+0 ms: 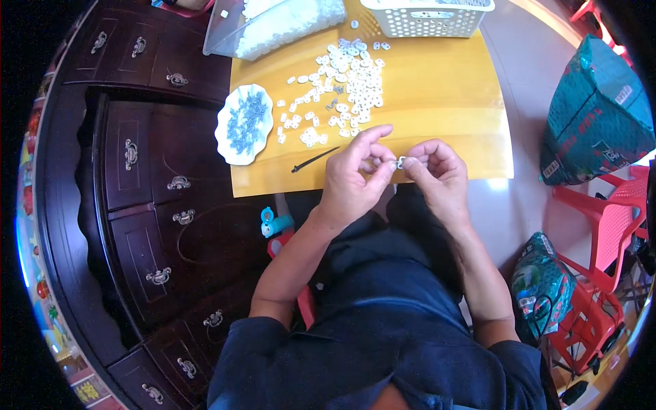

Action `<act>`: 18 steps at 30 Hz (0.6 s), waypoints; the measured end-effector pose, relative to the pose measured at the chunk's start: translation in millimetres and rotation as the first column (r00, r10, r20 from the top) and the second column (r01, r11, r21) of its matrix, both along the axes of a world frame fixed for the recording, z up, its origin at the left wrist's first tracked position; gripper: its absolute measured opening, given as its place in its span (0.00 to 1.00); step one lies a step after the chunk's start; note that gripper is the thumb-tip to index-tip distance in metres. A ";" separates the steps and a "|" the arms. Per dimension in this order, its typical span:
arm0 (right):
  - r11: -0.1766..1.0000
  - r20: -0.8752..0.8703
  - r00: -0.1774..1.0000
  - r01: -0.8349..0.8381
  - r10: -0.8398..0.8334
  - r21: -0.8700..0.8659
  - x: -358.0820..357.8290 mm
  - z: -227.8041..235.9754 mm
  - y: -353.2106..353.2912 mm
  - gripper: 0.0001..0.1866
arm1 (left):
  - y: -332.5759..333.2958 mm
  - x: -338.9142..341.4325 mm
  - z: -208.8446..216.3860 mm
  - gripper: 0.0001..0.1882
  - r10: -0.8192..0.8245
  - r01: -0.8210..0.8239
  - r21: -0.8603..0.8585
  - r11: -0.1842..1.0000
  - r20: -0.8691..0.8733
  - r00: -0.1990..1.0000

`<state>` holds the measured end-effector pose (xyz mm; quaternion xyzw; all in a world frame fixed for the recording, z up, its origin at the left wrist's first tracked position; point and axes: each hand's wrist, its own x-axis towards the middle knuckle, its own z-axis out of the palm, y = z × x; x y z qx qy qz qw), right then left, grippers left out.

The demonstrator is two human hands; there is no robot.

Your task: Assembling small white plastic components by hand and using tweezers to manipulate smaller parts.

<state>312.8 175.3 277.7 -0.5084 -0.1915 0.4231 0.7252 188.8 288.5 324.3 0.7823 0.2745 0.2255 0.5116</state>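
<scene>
Above the table's near edge my two hands meet at a small white plastic piece (400,162) with openings in it. My right hand (441,179) pinches the piece between thumb and fingers. From the other side my left hand (354,176) comes up to it, thumb and a fingertip pressed together at its left end and the index finger raised; anything between those fingertips is too small to name. A heap of similar white pieces (362,85) lies farther back. To the left, a white scalloped dish (225,147) holds many small grey-blue metal parts (247,123).
On the yellow wooden table (465,102) lies a thin black rod-like tool (314,159). A clear bin (222,31) of white pieces and a white perforated basket (429,26) stand at the back. Dark drawers (137,198) flank the left; green bags (594,116) and red chairs (605,222) the right.
</scene>
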 end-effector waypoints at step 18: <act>0.995 -0.035 0.995 0.090 -0.088 0.045 17.5 4.0 -0.3 0.04 | 67.1 12.7 -25.4 0.09 0.126 0.085 0.714 0.695 -0.236 0.963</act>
